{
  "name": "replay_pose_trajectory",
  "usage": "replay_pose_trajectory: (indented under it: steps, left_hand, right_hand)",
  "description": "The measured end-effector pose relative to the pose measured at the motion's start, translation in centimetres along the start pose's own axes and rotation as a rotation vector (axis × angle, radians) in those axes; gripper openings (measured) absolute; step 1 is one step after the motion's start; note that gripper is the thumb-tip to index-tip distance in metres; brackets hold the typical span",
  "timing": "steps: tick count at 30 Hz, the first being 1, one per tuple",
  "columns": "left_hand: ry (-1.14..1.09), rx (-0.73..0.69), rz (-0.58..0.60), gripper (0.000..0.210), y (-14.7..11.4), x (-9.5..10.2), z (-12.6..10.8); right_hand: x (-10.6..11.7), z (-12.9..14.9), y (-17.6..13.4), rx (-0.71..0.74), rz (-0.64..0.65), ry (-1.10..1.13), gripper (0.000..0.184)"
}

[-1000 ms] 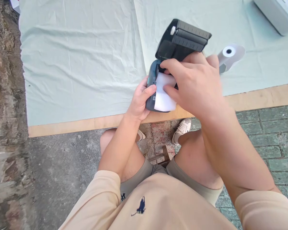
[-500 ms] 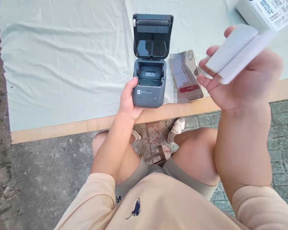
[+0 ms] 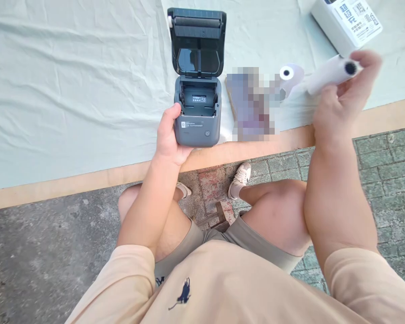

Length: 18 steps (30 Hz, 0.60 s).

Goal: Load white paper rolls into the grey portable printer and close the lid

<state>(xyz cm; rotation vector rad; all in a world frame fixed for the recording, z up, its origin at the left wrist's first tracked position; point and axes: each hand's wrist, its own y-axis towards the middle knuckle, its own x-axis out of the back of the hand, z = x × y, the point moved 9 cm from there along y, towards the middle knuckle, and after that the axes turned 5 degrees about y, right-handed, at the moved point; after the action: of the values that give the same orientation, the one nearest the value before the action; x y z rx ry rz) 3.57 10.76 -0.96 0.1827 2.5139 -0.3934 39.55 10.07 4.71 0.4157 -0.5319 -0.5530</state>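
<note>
My left hand (image 3: 170, 135) grips the lower left side of a dark grey label printer (image 3: 199, 128), thumb near its front edge. The printer's lid (image 3: 199, 45) stands up, and the paper bay below shows no roll in it. At the right, my right hand (image 3: 344, 101) is closed around a white paper roll (image 3: 327, 74), whose dark core hole faces right. The roll is tilted and a little blurred. Left of it lies a smaller white roll (image 3: 294, 74) with a loose tail of paper.
A phone (image 3: 248, 105), largely pixelated, lies right of the printer. A white box with a printed label (image 3: 356, 24) stands at the back right. A pale cloth (image 3: 87, 90) covers the table, whose wooden front edge (image 3: 70, 182) is above my knees.
My right hand has turned over and shifted with the white paper, now seen as a roll end-on. The smaller roll has come into view. The printer stays in my left hand, lid up.
</note>
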Motion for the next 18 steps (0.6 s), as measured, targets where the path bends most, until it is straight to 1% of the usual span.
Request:
replay_pose_trajectory:
  steps: [3,5,7,9,10,11,12,14,16,18]
  left_hand:
    - [0.005,-0.001,0.001,0.04,0.0,-0.1,0.0]
    - [-0.001,-0.014,0.005,0.04,0.1,-0.2,-0.1]
    - [-0.008,-0.029,0.002,0.042,0.1,-0.1,-0.1]
    - [-0.009,-0.034,-0.003,0.043,0.1,-0.1,-0.1]
    - [-0.007,-0.035,-0.003,0.044,0.2,-0.1,-0.1]
    - [-0.005,-0.035,-0.001,0.044,0.2,-0.1,0.0]
    - [-0.003,-0.037,0.003,0.045,0.2,-0.1,0.0]
    - [0.001,-0.047,0.008,0.045,0.1,-0.2,-0.1]
    - [0.005,-0.056,0.003,0.044,0.0,-0.1,-0.2]
    - [0.009,-0.056,-0.007,0.042,0.0,0.0,-0.1]
  right_hand:
    - [-0.8,0.0,-0.5,0.013,0.046,-0.043,0.053]
    - [-0.8,0.8,-0.7,0.049,0.04,-0.121,0.045]
    - [-0.6,2.6,-0.9,0.129,0.003,-0.226,0.047]
    - [-0.9,5.5,-1.3,0.22,-0.047,-0.326,0.054]
    - [-1.5,7.0,-1.5,0.242,-0.052,-0.354,0.055]
    - [-2.3,8.4,-1.7,0.236,-0.041,-0.42,0.048]
    - [-3.3,9.4,-1.8,0.197,0.001,-0.501,0.044]
    - [-5.3,10.1,-2.0,0.024,0.12,-0.624,0.052]
    - [-6.5,9.9,-2.1,-0.151,0.203,-0.657,0.059]
    - [-7.1,8.9,-2.1,-0.271,0.252,-0.658,0.059]
